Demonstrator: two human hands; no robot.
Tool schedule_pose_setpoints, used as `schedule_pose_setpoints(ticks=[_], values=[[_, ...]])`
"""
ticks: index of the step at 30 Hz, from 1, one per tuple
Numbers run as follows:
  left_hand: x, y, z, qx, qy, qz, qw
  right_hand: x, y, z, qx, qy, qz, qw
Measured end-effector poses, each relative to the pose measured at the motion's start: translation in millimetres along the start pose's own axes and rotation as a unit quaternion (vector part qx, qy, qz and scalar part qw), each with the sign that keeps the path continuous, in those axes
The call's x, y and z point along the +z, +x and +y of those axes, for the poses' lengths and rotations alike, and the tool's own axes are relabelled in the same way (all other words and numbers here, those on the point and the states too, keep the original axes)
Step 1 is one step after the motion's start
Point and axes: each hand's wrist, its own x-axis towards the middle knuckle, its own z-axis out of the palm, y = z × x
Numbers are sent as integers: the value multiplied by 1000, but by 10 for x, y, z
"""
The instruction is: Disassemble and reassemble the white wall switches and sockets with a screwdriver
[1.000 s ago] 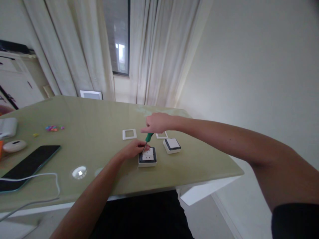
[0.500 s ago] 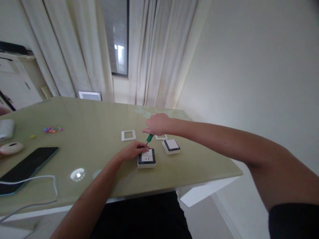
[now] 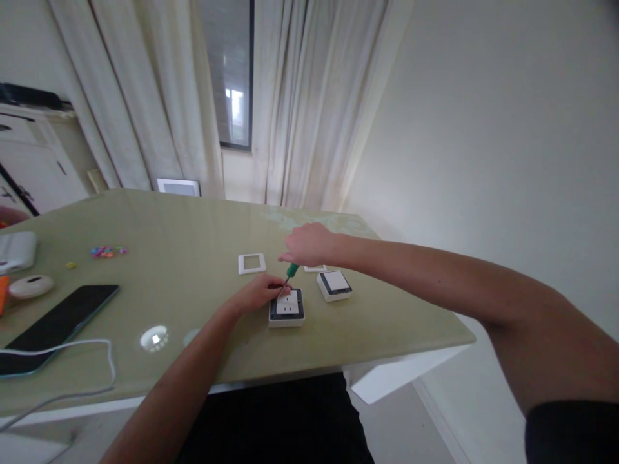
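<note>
Gripping the screwdriver (image 3: 292, 270) by its green handle in the right hand (image 3: 312, 243), with fingers wrapped over the top end and the shaft slanting down to the far left part of the socket unit (image 3: 287, 308). Reaching with the left hand (image 3: 261, 290) to that same corner, with fingertips close by the tip; too small to tell whether pinching the shaft or only bracing the unit.

Working on the socket unit face up on the bench (image 3: 396, 316), not far from the front edge, with its dark border exposed. Just to the right, a similar unit (image 3: 334, 285) with a plain white face. Farther back, a white frame (image 3: 252, 270) lying flat, and a second frame (image 3: 316, 269) mostly hidden by the right hand.

Probably in the middle of turning a screw at the border; impossible to read whether in or out. For the next move, best to press along the shaft while twisting, with the unit held firm and the handle more upright, to avoid skidding across the white insert.
</note>
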Motion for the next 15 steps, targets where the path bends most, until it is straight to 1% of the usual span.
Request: schedule_pose_setpoints(ticks=[2, 3, 4, 6, 7, 8, 9, 11, 13, 15], values=[[-8, -10, 8, -1, 2, 7, 1000, -19, -21, -39, -30, -17, 5, 999], [-11, -15, 8, -3, 3, 14, 1000, -36, -33, -62, -67, -22, 7, 997], [-15, -20, 5, -4, 5, 23, 1000, -55, -42, -85, -120, -24, 11, 992], [-20, -27, -3, -7, 11, 40, 999, -82, -45, -119, -246, -8, 27, 969], [-20, -29, -7, -7, 14, 45, 999, -88, -37, -127, -290, 13, 35, 956], [-18, -28, -9, -7, 15, 48, 999, -89, -21, -126, -303, 40, 41, 951], [-15, -25, -11, -6, 14, 46, 999, -85, 1, -117, -284, 69, 44, 955], [-7, -14, -9, -3, 10, 32, 999, -67, 54, -76, -187, 106, 38, 976], [-4, -1, -5, 2, 6, 17, 1000, -37, 105, -11, -104, 97, 34, 989], [-7, 8, -6, 8, 7, 10, 1000, 5, 137, 56, -50, 66, 38, 996]])
